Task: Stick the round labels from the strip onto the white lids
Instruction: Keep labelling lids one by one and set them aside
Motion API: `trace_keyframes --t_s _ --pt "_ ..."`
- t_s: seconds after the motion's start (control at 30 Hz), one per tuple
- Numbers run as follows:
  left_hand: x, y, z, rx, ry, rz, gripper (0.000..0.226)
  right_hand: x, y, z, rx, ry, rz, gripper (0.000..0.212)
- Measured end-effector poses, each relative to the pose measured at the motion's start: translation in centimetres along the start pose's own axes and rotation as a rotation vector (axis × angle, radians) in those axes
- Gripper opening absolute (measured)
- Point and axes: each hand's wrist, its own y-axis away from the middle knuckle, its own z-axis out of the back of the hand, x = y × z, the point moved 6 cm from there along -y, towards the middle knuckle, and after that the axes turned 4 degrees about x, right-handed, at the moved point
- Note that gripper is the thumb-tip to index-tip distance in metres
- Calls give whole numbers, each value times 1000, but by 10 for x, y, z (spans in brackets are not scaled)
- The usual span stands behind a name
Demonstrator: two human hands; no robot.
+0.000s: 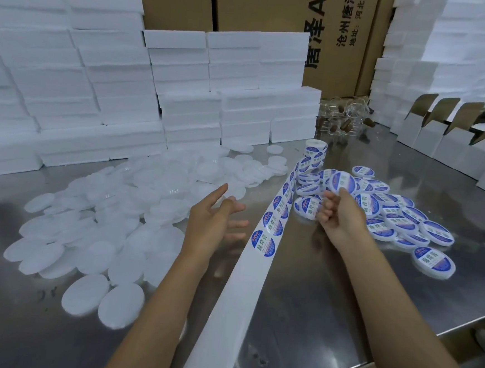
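Lids (110,231), unlabelled, heap at ten o'clock on the counter (328,292) nearest the wide-open left hand (215,219), while the right hand (339,214) pinches a labelled lid (342,182) over the strip (262,243).

Steel table (328,292), stacked white boxes (98,85), perhaps foam; cardboard cartons (264,5) behind.

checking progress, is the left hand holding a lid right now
No, the left hand is open with fingers spread above the table, holding nothing, while the right hand holds a labelled lid.
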Motion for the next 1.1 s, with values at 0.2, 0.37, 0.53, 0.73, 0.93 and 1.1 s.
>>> trace_keyframes --t_s 0.2,0.37,0.53,0.73,0.93,1.1 --pt "2 -4 6 -48 -45 21 43 3 -13 6 52 -60 -23 38" --pt "6 -4 12 -98 -78 50 36 2 -6 4 67 110 39 36" --pt "8 -4 16 -125 -76 77 32 1 16 -13 3 622 263 30" --pt "9 -5 22 -139 -79 71 29 -25 55 -63 241 1191 801 16" --pt "8 -7 28 -163 -17 75 33 -38 51 -107 364 1394 987 9" --pt "11 -10 30 -159 -17 85 32 -56 17 -140 349 1613 759 40"
